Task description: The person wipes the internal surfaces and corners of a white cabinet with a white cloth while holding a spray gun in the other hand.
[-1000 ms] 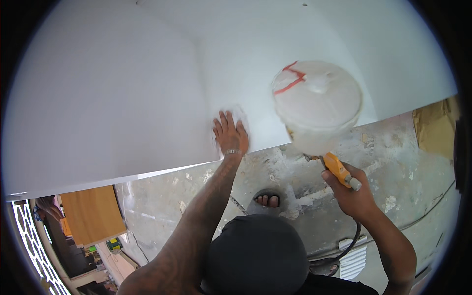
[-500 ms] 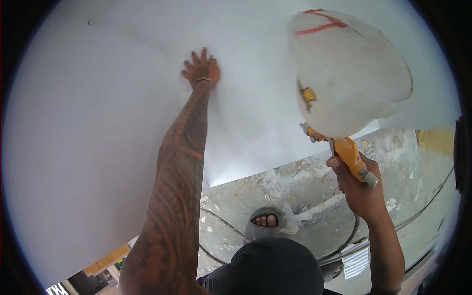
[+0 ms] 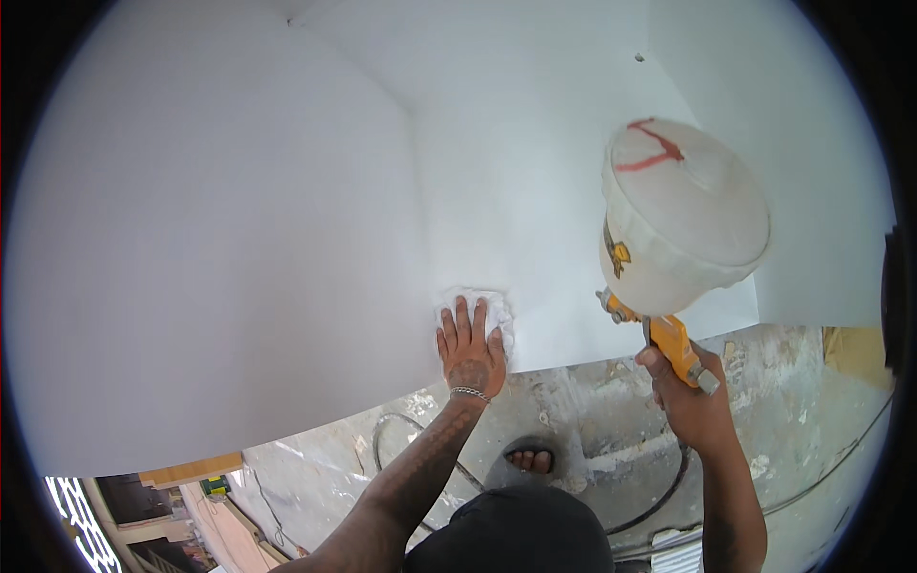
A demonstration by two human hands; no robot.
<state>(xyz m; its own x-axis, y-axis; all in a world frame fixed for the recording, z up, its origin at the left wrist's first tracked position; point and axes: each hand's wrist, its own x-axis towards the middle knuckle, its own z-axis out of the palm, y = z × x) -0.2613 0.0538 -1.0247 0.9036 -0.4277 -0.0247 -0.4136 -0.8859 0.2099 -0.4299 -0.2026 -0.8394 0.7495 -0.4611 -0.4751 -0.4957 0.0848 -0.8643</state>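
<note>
My left hand (image 3: 470,342) lies flat with its fingers spread, pressing a crumpled white cloth (image 3: 497,310) against the white inner panel (image 3: 535,201) near its lower edge. A chain bracelet circles that wrist. My right hand (image 3: 690,392) is wrapped round the yellow handle of a spray gun (image 3: 676,346), its thumb toward the trigger side. On top of the gun sits a large whitish paint cup (image 3: 683,210) with a red mark on its lid. The gun's nozzle end points left, apart from the panel.
White panels meet in corners, with a left panel (image 3: 229,267) and a right panel (image 3: 812,191). Below them is a paint-spotted concrete floor (image 3: 611,449) with a dark hose (image 3: 683,477) across it. My sandalled foot (image 3: 530,460) stands there. Brown paper (image 3: 855,353) lies at right.
My left hand has come down and nearer along the panel, and the cloth under it now shows. The spray gun, still in my right hand, sits slightly lower in view. The view has shifted.
</note>
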